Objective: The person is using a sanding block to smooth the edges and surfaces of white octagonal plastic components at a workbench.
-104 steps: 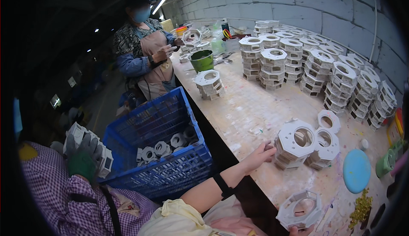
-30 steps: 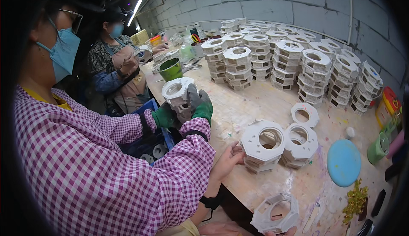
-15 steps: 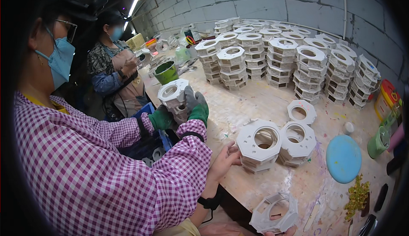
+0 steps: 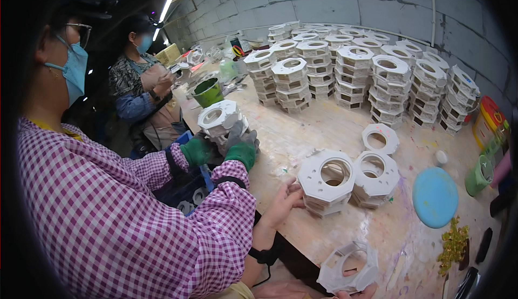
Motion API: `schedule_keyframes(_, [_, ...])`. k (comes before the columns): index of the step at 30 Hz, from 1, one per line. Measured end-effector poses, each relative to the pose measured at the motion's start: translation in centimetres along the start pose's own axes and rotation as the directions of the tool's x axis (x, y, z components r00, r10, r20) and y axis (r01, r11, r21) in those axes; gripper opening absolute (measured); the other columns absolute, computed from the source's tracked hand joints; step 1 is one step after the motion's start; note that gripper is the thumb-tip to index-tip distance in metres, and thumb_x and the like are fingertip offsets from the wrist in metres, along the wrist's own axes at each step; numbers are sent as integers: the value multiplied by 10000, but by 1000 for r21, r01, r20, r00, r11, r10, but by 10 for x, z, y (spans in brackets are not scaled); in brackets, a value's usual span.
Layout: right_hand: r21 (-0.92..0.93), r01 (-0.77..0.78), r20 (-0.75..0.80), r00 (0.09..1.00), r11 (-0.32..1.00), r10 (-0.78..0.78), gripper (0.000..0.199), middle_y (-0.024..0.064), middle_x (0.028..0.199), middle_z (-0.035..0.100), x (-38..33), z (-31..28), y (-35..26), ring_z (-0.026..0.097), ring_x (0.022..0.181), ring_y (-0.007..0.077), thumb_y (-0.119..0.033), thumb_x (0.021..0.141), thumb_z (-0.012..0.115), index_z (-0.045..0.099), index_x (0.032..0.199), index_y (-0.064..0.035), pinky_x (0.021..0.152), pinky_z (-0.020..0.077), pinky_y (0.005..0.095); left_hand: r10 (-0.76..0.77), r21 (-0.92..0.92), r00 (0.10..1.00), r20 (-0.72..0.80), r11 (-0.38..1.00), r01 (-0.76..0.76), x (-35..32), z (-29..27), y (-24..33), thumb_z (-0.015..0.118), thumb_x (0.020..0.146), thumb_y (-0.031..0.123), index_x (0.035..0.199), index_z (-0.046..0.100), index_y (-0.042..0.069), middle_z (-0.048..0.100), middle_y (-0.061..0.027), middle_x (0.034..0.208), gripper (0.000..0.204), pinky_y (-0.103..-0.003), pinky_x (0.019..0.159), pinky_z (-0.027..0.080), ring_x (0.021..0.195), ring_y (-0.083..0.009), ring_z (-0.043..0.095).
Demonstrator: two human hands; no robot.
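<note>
White, stiff and likely brittle, the octagonal stack [image 4: 326, 183] suits a side-wall grip where the left hand [image 4: 283, 204] rests open-fingered at its 9 o'clock, while the right hand [image 4: 353, 294] pinches the single ring [image 4: 348, 269].

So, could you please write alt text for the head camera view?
The person's left hand rests against a short stack of white octagonal ring mouldings on a paint-stained workbench, while the right hand holds another white moulding. Beside them, a co-worker's green-gloved hands grip a similar stack.

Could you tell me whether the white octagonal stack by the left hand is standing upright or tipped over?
Upright. The white octagonal stack sits flat on the workbench, its round opening facing up, with the left hand against its side.
</note>
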State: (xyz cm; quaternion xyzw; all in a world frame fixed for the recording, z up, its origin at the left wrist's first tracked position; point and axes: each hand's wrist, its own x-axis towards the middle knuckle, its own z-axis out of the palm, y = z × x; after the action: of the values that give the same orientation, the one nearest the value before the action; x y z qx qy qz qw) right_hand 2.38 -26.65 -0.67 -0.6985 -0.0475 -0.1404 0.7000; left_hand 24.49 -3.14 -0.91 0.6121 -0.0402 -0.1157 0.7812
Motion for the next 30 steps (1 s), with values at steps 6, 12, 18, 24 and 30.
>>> schedule_keyframes(6, [-1,34,21,999,999,-34,419,114,863,638,10,3,-12,615,766,202,-152,639,741,597,990,25,669,493,318,-30,-45,997,-71,999,27,-6,9,14,426,914,121,1364,252,29,473,-95,1235,491,-291,783,461,1035,-171,523])
schedule_keyframes(12, [46,1,19,1000,999,-2,409,110,856,640,8,2,-11,617,764,202,-139,641,737,595,987,27,674,496,318,-25,-43,1000,5,999,25,-3,5,13,505,894,155,1368,164,-35,409,-175,1294,614,-315,805,476,1065,-212,517])
schedule_keyframes(18, [32,-1,19,1000,1000,1,411,112,855,640,7,3,-10,618,766,201,-147,642,740,595,984,29,676,497,316,-4,-46,1000,6,999,4,-5,2,12,494,897,149,1366,174,-32,421,-167,1273,596,-316,808,473,1055,-205,516])
schedule_keyframes(24, [51,-3,3,1000,999,2,438,116,870,636,1,6,-3,616,776,199,-159,648,741,582,1005,38,678,497,314,-10,-29,1000,2,1000,11,-8,-1,10,503,895,157,1370,165,-34,418,-171,1268,613,-319,814,470,1064,-206,507])
schedule_keyframes(30, [103,-42,-49,998,994,48,455,120,876,634,7,9,-12,616,779,200,-163,643,744,577,1013,43,680,497,322,-44,-24,999,14,999,44,-5,11,10,515,888,157,1371,164,-36,409,-177,1279,628,-322,818,471,1082,-215,501])
